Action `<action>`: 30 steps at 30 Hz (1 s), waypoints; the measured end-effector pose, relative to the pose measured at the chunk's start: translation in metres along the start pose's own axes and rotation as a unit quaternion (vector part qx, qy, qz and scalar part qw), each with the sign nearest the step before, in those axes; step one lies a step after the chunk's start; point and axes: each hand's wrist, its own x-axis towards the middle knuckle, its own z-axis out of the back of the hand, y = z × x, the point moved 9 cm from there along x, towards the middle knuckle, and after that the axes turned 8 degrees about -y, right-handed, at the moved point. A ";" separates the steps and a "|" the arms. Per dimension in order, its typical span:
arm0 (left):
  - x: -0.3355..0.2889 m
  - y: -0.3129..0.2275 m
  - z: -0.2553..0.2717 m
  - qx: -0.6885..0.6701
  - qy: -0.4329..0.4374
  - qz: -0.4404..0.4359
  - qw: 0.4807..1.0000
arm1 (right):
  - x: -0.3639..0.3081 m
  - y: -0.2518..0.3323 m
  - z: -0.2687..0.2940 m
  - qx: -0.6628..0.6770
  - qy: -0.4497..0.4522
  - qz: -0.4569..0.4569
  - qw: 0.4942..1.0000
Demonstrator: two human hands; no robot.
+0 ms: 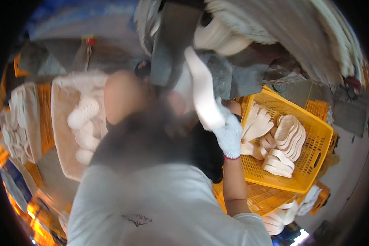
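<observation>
The right hand (228, 134) is clamped on a white shoe sole (203, 88) projecting ahead of it; the left hand (184, 87), blurred, cannot be read. Sole judged light, flexible; best held by its edges.

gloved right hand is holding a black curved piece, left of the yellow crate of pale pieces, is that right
The colour is wrong: the head view shows the gloved right hand holding a white curved piece, not black, left of the yellow crate of pale pieces.
</observation>
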 end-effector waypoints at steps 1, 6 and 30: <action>-0.018 0.028 -0.015 -0.031 0.084 0.178 0.980 | -0.021 -0.030 0.001 0.178 -0.003 -0.212 0.961; -0.014 0.017 -0.013 -0.005 -0.028 0.159 0.987 | -0.020 0.042 -0.035 -0.116 0.151 0.003 0.982; 0.043 -0.077 -0.013 -0.118 0.020 -0.102 0.988 | 0.007 0.034 -0.016 0.282 -0.070 -0.281 0.914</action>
